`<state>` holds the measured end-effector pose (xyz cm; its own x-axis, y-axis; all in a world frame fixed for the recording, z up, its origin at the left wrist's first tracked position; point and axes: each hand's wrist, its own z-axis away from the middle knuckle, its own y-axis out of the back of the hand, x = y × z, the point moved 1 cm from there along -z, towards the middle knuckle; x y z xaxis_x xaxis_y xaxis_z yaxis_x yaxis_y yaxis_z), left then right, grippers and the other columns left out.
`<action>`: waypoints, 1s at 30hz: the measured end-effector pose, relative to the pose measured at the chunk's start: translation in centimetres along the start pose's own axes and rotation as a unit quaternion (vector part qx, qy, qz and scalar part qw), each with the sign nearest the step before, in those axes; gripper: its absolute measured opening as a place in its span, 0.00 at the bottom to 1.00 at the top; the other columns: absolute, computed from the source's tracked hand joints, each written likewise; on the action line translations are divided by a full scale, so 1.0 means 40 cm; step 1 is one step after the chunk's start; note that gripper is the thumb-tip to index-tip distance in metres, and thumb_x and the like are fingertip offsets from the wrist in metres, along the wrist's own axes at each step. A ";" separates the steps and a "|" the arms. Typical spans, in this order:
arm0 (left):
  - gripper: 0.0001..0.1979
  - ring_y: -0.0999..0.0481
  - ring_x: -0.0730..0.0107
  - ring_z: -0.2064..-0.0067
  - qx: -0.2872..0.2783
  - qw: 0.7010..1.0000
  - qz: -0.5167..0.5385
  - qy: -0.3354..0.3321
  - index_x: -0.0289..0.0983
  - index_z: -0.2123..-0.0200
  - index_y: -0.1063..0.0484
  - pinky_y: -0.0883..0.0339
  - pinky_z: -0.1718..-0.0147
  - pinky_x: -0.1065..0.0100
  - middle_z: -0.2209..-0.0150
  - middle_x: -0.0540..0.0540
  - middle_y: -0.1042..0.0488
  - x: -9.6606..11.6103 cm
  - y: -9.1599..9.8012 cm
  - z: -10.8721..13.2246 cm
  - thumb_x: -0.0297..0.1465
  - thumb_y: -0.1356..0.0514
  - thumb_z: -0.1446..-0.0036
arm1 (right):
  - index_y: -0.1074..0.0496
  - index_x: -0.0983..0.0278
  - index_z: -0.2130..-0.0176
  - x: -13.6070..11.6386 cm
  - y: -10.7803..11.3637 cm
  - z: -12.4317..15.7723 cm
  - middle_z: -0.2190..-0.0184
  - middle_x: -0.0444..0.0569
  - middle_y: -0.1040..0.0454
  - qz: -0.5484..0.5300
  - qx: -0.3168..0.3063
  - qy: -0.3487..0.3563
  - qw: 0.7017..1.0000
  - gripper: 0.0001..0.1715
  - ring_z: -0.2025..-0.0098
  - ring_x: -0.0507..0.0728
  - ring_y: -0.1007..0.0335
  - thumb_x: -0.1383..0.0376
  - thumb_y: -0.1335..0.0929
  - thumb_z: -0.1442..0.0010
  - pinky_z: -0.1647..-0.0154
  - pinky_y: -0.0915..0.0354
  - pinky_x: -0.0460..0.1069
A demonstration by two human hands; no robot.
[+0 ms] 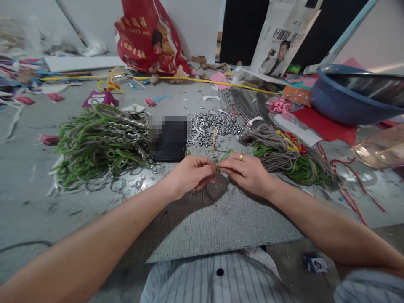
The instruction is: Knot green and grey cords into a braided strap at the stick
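Observation:
My left hand point(196, 174) and my right hand point(244, 171) meet above the near part of the table, fingertips pinched together on a green cord point(225, 155). A gold ring is on a finger of my right hand. Just beyond the fingertips stands a small wooden peg point(214, 139). Behind it lie many small metal nuts point(205, 126). To the left of my left hand is a black phone-like slab point(173, 141), next to a heap of green and grey cords with metal chains point(97, 147). Bundled grey and green cords point(284, 155) lie right of my right hand.
A grey table point(202, 235) ends close to my body. Thin grey wires point(249, 105), a blue basin point(344, 94) and red sheets point(328, 124) are at the right. A red bag point(145, 38), a white bag point(284, 38) and a yellow cable point(192, 79) are at the back.

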<state>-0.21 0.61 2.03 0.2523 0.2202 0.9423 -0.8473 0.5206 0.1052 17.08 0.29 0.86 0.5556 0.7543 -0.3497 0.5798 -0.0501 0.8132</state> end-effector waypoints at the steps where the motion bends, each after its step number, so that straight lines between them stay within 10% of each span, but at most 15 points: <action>1: 0.10 0.45 0.83 0.87 0.002 1.000 -0.013 -0.007 0.35 0.78 0.35 0.51 0.88 0.77 0.82 0.53 0.35 0.001 0.000 0.002 0.32 0.48 0.49 | 0.29 0.62 0.63 0.000 0.000 0.000 0.69 0.48 0.27 0.005 -0.003 -0.004 1.000 0.12 0.67 0.52 0.32 0.64 0.41 0.39 0.66 0.37 0.46; 10: 0.13 0.40 0.78 0.78 0.056 0.957 -0.240 -0.152 0.35 0.78 0.34 0.47 0.78 0.75 0.81 0.53 0.37 0.000 0.002 -0.001 0.36 0.48 0.46 | 0.31 0.65 0.66 -0.008 0.005 -0.006 0.72 0.47 0.28 -0.001 0.021 0.004 1.000 0.10 0.69 0.51 0.33 0.66 0.41 0.39 0.68 0.39 0.45; 30: 0.06 0.40 0.79 0.78 0.118 0.933 -0.251 -0.229 0.34 0.76 0.33 0.46 0.79 0.76 0.81 0.54 0.35 0.008 -0.002 0.008 0.27 0.46 0.49 | 0.25 0.60 0.67 -0.010 0.017 -0.007 0.71 0.45 0.26 0.059 0.055 -0.003 0.997 0.11 0.66 0.52 0.33 0.63 0.37 0.41 0.65 0.42 0.48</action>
<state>-0.19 0.37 2.41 0.4644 -0.4061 0.7870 -0.7692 0.2554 0.5857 17.06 0.13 1.68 0.6274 0.7347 -0.2580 0.5724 -0.2105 0.7925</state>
